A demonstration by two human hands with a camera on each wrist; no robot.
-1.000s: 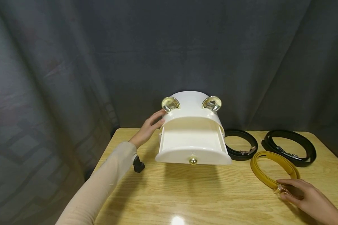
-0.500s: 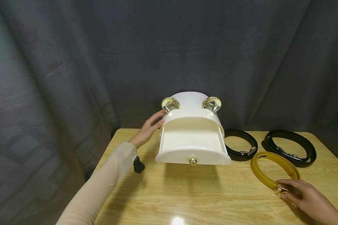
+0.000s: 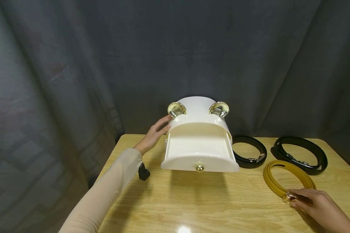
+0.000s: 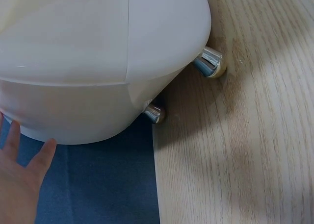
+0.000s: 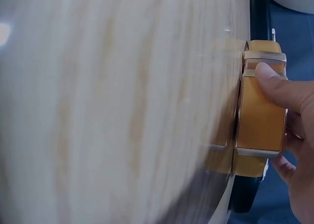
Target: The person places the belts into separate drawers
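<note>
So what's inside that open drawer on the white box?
The drawer of the white box looks bare: only its pale floor shows. Its back part, under the box's top, is hidden. The left hand rests on the box's side.

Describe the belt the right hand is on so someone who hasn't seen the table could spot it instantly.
Start at the white drawer box standing at the back of the wooden table; three coiled belts lie to its right. The yellow belt is the one nearest the table's front edge, and the right hand pinches its buckle end. The two black belts behind it are dark; it alone is mustard yellow.
</note>
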